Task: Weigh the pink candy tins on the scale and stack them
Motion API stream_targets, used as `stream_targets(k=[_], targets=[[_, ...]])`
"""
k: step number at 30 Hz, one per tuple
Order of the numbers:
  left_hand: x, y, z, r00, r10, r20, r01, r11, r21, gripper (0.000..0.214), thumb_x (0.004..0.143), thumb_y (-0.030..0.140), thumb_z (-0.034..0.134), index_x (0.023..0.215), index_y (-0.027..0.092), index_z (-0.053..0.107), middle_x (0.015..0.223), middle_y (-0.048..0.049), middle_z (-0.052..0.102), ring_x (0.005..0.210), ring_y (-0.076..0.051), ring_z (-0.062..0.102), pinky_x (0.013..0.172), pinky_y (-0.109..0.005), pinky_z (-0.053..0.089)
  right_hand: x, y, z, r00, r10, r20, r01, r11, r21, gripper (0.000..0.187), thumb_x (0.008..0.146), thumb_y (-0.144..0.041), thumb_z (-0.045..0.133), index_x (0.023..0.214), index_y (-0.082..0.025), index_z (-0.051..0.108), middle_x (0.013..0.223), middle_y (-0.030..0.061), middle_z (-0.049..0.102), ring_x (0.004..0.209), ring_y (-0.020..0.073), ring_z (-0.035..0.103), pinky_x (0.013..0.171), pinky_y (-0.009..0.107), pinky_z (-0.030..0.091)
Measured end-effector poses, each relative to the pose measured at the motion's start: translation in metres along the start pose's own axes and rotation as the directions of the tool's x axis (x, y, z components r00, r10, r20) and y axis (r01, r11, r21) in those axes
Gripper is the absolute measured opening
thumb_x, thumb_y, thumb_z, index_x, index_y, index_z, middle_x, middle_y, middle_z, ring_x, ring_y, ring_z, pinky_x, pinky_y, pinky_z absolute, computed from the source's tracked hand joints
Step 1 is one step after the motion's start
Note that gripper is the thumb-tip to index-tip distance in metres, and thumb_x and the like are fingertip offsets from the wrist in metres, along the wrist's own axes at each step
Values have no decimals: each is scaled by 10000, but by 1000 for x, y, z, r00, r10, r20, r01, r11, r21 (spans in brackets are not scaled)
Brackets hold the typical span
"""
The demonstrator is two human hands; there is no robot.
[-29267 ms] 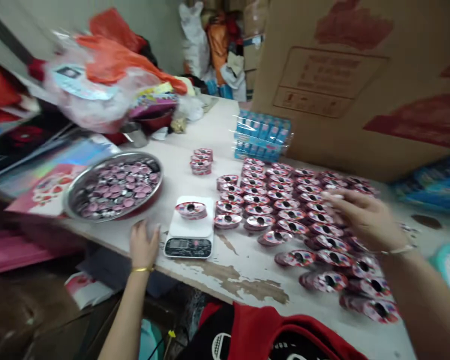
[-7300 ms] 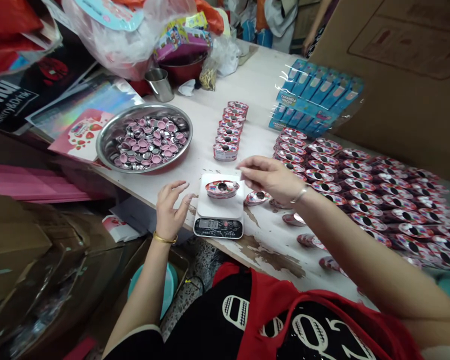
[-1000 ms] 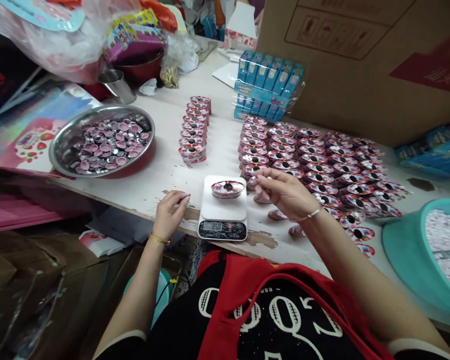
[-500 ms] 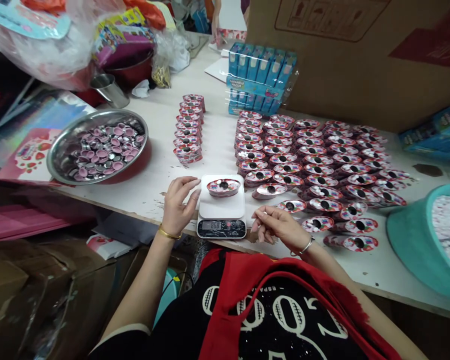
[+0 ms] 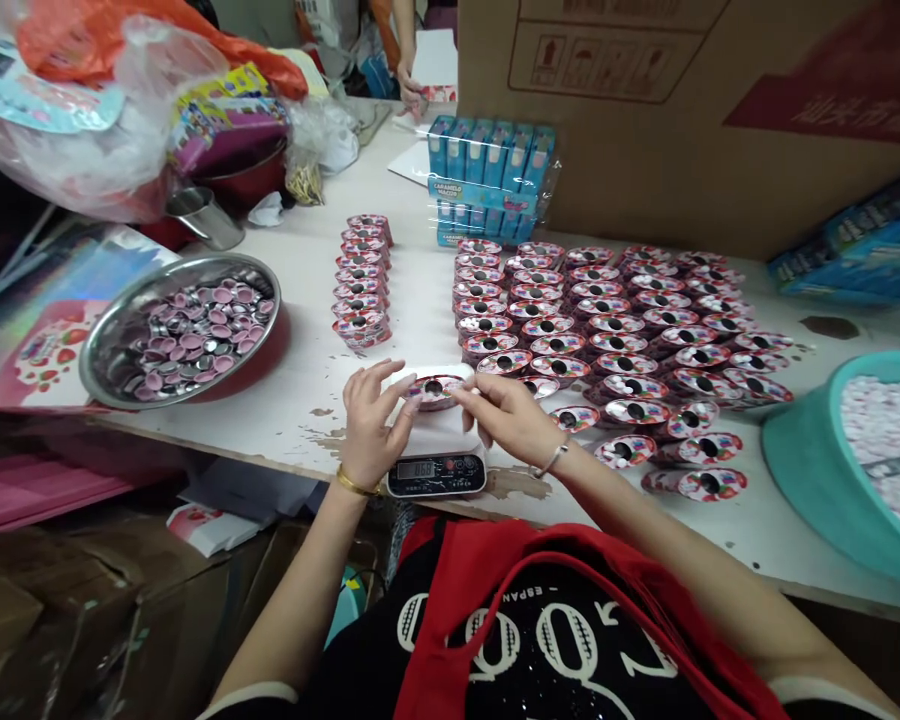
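Note:
A digital scale [image 5: 436, 474] stands at the table's front edge, its lit display too small to read surely. On its white pan sits an oval, red-and-white printed container [image 5: 433, 392] with a dark round hole in its top. My left hand [image 5: 375, 415] is at the container's left end, thumb and forefinger apart on either side of it, other fingers spread. From the right, my right hand [image 5: 514, 415] pinches the container's right end between thumb and fingers. Several matching containers [image 5: 619, 365] stand in rows to the right, and a single column of them [image 5: 361, 290] stands behind on the left.
A steel bowl [image 5: 94, 345] of pink and silver caps is at left. At right stands a teal tub [image 5: 802, 470] of small wrapped pieces. Blue packs [image 5: 487, 185] and a large carton [image 5: 622, 150] stand behind. Another person's hand [image 5: 411, 80] shows at the far side.
My right hand has moved left from beside the scale to the container's right end. My left hand has come closer to its left end. The view has shifted slightly.

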State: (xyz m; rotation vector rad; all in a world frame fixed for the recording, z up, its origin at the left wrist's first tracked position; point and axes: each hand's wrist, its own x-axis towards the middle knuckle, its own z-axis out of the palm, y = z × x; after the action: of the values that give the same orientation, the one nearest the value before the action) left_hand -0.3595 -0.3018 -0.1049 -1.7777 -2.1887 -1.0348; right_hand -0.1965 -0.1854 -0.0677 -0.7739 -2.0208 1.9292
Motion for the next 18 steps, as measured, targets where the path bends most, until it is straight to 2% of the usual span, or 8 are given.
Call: stream_targets(k=[4, 7, 11, 14, 16, 18], targets=[[-2, -5, -7, 998, -48, -47, 46, 998, -42, 232, 865, 289, 537, 1078, 233, 611, 1160, -68, 595, 1096, -188, 535, 972, -376, 391, 33, -15, 8, 997, -80, 21, 83, 979, -185, 273, 912, -375, 482, 834, -141, 599, 561, -30, 560, 415, 44, 439, 445, 158, 324], [-4, -9, -11, 997, -72, -28, 71, 996, -62, 222, 873, 285, 525, 1070, 234, 614, 1131, -61, 600, 1074, -183, 542, 957, -365, 400, 37, -14, 6, 997, -70, 21, 73, 975, -210, 286, 927, -348, 452, 827, -135, 615, 559, -26, 568, 394, 43, 441, 440, 161, 330], [-1, -9, -8, 998, -53, 43, 57, 994, -95, 315, 865, 348, 536, 1159, 237, 563, 1176, -71, 567, 1109, -196, 517, 955, -365, 398, 13, -4, -2, 999, -26, -20, 25, 999, -46, 373, 909, -465, 437, 816, -138, 591, 600, -17, 596, 366, 50, 468, 397, 163, 328], [7, -1, -3, 979, 35, 201, -24, 998, -55, 546, 803, 453, 600, 1279, 223, 464, 1235, -103, 524, 1148, -237, 481, 959, -389, 378, -15, 12, -6, 995, 98, -12, -96, 990, 105, 424, 870, -544, 449, 889, -142, 584, 577, -18, 597, 355, 69, 483, 370, 167, 317], [17, 1, 1, 941, 91, 326, -88, 996, -22, 511, 816, 461, 578, 1255, 221, 474, 1150, -93, 568, 1058, -228, 518, 892, -375, 394, -33, 30, -5, 976, 215, 42, -219, 964, 147, 455, 840, -587, 457, 839, -144, 562, 548, -13, 594, 337, 78, 473, 351, 172, 309], [36, -3, 4, 911, 127, 393, -136, 991, -5, 384, 856, 429, 527, 1180, 222, 514, 1029, -67, 606, 939, -204, 542, 812, -346, 403, -47, 53, -2, 945, 310, 100, -323, 932, 164, 494, 804, -635, 461, 791, -148, 541, 530, -7, 590, 325, 80, 454, 337, 175, 296]])
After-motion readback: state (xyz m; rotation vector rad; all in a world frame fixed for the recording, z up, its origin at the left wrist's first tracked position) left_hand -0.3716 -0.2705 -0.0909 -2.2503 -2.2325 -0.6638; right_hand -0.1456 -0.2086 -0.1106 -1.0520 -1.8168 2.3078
